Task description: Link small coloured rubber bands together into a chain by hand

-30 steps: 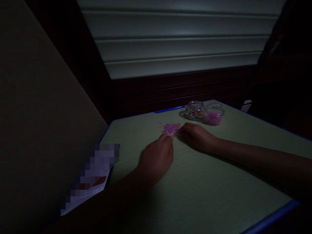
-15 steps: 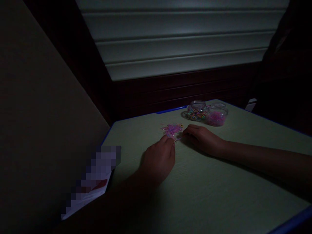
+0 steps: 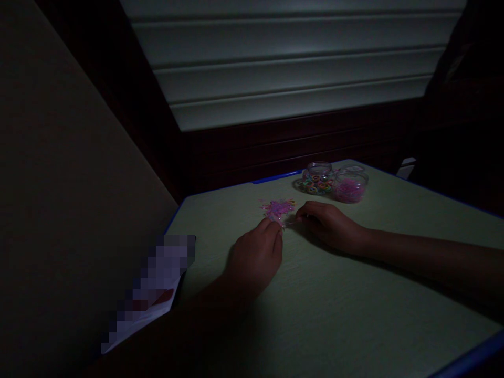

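"Thin pale-pink strand (image 3: 290, 223), is that what spans the two hands?"

"Yes, low over the pale-green table with blue edging (image 3: 334, 304). Its long axis runs left to right, the right end slightly farther off."

"And the hands?"

"Apart from each other. The left hand (image 3: 255, 257) is curled, thumb and finger seemingly pinched on the strand's left end; the right hand (image 3: 331, 223) seems to pinch its right end. It's too dark to see the contact clearly."

"Which one is nearer the loose heap of small pink and purple bands (image 3: 279, 208)?"

"The left, I'd say: the heap lies just beyond its fingertips, and to the left of the right hand's."

"What's farther out?"

"Far right, a clear round jar of multicoloured rings (image 3: 318, 185), and just right of it a clear round jar of pink bands (image 3: 349, 190). Behind the table, a pale slatted panel (image 3: 295, 68)."
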The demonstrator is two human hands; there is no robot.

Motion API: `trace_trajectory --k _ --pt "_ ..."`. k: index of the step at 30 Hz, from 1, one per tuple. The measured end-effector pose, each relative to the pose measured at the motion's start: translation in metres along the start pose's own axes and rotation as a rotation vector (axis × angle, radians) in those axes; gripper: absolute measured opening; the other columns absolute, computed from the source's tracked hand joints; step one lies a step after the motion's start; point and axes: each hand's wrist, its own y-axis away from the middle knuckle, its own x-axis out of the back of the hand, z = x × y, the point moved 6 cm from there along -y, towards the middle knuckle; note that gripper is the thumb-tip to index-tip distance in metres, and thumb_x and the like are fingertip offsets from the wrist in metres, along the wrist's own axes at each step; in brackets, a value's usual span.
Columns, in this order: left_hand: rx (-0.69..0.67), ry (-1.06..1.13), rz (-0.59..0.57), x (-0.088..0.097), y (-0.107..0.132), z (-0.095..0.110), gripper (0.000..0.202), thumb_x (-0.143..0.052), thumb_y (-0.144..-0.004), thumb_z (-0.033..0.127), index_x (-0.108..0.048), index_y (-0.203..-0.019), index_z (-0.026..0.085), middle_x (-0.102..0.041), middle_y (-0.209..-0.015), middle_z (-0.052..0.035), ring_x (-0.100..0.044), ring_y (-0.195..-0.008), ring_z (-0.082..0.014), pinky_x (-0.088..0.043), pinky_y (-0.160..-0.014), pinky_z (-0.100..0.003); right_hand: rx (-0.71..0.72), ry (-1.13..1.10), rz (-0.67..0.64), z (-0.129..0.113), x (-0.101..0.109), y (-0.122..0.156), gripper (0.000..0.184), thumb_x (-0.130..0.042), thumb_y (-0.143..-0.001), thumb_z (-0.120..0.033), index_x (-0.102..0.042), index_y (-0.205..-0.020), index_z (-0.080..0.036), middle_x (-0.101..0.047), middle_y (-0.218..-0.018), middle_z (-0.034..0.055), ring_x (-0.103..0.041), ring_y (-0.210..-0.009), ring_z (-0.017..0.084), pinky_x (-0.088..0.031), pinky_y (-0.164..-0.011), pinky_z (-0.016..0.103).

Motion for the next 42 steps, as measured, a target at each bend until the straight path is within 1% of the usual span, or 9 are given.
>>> trace_trajectory --k 3,7,10,13,18,23,29,35,42 --pt "0.024 0.075 0.028 0.002 -0.001 -0.001 0.022 -0.031 -0.092 0.027 -0.052 -0.09 0.021 -0.058 -0.091 -0.0018 -0.057 -0.081 -0.0148 -0.041 -0.073 -0.026 -0.137 -0.195 0.004 0.004 -0.001 0.003 0.02 -0.045 -0.087 -0.029 -0.058 -0.082 -0.016 -0.057 -0.073 0.0019 -0.051 -0.065 0.011 -0.039 -0.061 0.023" --pt "0.038 0.203 0.099 0.005 -0.002 -0.003 0.021 -0.03 -0.093 0.027 -0.051 -0.094 0.021 -0.06 -0.094 -0.0026 -0.057 -0.083 -0.0153 -0.042 -0.074 -0.027 -0.323 -0.5 -0.004 0.009 -0.008 0.007 0.026 -0.049 -0.084 -0.043 -0.055 -0.081 -0.017 -0.047 -0.06 -0.0041 -0.041 -0.051 0.008 -0.033 -0.048 0.021" --pt "0.028 0.286 0.13 0.006 -0.002 -0.003 0.023 -0.031 -0.093 0.029 -0.05 -0.104 0.021 -0.061 -0.096 -0.0034 -0.058 -0.082 -0.0151 -0.043 -0.071 -0.027 -0.355 -0.634 -0.01 0.01 -0.011 0.008 0.03 -0.055 -0.079 -0.047 -0.054 -0.081 -0.017 -0.045 -0.058 -0.0058 -0.039 -0.048 0.007 -0.03 -0.046 0.02" --pt "0.021 0.333 0.102 0.004 -0.002 -0.003 0.026 -0.033 -0.093 0.031 -0.048 -0.112 0.021 -0.062 -0.094 -0.0034 -0.058 -0.077 -0.0142 -0.042 -0.065 -0.025 -0.389 -0.713 -0.065 0.011 -0.015 0.007 0.033 -0.058 -0.076 -0.05 -0.053 -0.078 -0.017 -0.044 -0.056 -0.006 -0.038 -0.047 0.006 -0.028 -0.044 0.02" --pt "0.031 0.341 0.049 0.001 -0.002 -0.001 0.03 -0.032 -0.093 0.036 -0.046 -0.116 0.022 -0.063 -0.09 -0.0026 -0.056 -0.068 -0.0129 -0.039 -0.059 -0.024 -0.395 -0.74 -0.126 0.011 -0.019 0.008 0.036 -0.059 -0.075 -0.051 -0.055 -0.077 -0.016 -0.045 -0.058 -0.0051 -0.038 -0.05 0.006 -0.027 -0.045 0.02" --pt "0.003 0.331 0.008 0.002 -0.002 0.002 0.026 -0.029 -0.094 0.036 -0.049 -0.101 0.022 -0.061 -0.084 -0.0006 -0.054 -0.068 -0.0126 -0.037 -0.06 -0.024 -0.382 -0.72 -0.167 0.012 -0.022 0.009 0.034 -0.059 -0.076 -0.05 -0.056 -0.079 -0.016 -0.045 -0.058 -0.005 -0.037 -0.051 0.006 -0.027 -0.046 0.021" --pt "-0.01 0.333 0.009 0.003 -0.002 0.003 0.026 -0.025 -0.094 0.033 -0.047 -0.089 0.022 -0.058 -0.081 0.0005 -0.052 -0.067 -0.0124 -0.037 -0.061 -0.024 -0.385 -0.719 -0.166 0.012 -0.021 0.009 0.034 -0.059 -0.076 -0.049 -0.055 -0.08 -0.016 -0.045 -0.06 -0.0047 -0.038 -0.052 0.006 -0.028 -0.046 0.02" --pt "-0.002 0.333 0.009 0.002 -0.002 0.002 0.023 -0.026 -0.094 0.032 -0.045 -0.087 0.022 -0.056 -0.078 0.0009 -0.05 -0.065 -0.0125 -0.034 -0.059 -0.023 -0.393 -0.741 -0.164 0.013 -0.023 0.01 0.034 -0.059 -0.076 -0.05 -0.055 -0.081 -0.016 -0.046 -0.062 -0.0047 -0.039 -0.052 0.006 -0.029 -0.047 0.02" --pt "-0.001 0.324 -0.006 0.002 -0.001 0.002 0.024 -0.025 -0.094 0.032 -0.045 -0.085 0.022 -0.057 -0.08 0.0005 -0.051 -0.067 -0.013 -0.036 -0.061 -0.024 -0.392 -0.738 -0.167 0.016 -0.026 0.01 0.033 -0.06 -0.075 -0.048 -0.055 -0.082 -0.017 -0.046 -0.061 -0.0048 -0.039 -0.052 0.006 -0.029 -0.046 0.02"
